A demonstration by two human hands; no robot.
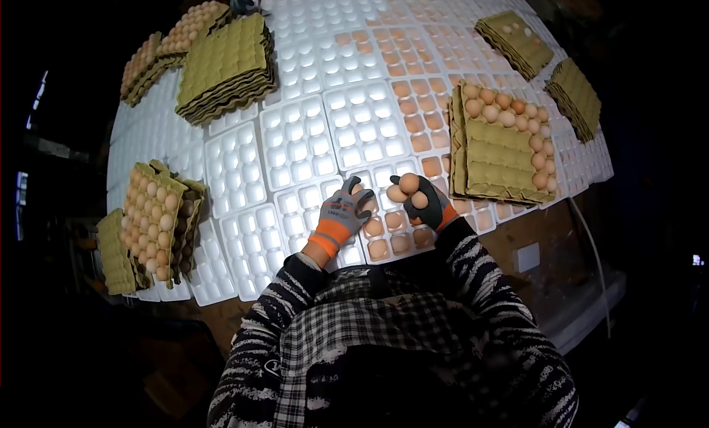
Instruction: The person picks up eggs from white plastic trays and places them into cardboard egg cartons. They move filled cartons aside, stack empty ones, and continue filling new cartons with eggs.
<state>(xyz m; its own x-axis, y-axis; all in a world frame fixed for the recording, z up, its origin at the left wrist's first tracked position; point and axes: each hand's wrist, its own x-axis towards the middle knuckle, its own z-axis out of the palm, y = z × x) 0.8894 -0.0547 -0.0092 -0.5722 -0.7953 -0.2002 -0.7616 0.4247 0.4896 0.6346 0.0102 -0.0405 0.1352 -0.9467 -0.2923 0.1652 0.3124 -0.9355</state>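
Note:
Grey and orange gloves cover both hands. My left hand is over a white plastic tray at the table's front edge, its fingers curled round an egg that shows partly between them. To its right, my right hand holds several brown eggs in a cluster above the same tray. Below the hands, brown eggs sit in the tray's front compartments.
Close on the right is a stack of pulp trays with eggs along its top and right edges. More pulp stacks stand at back left, front left and back right. White plastic trays cover the table.

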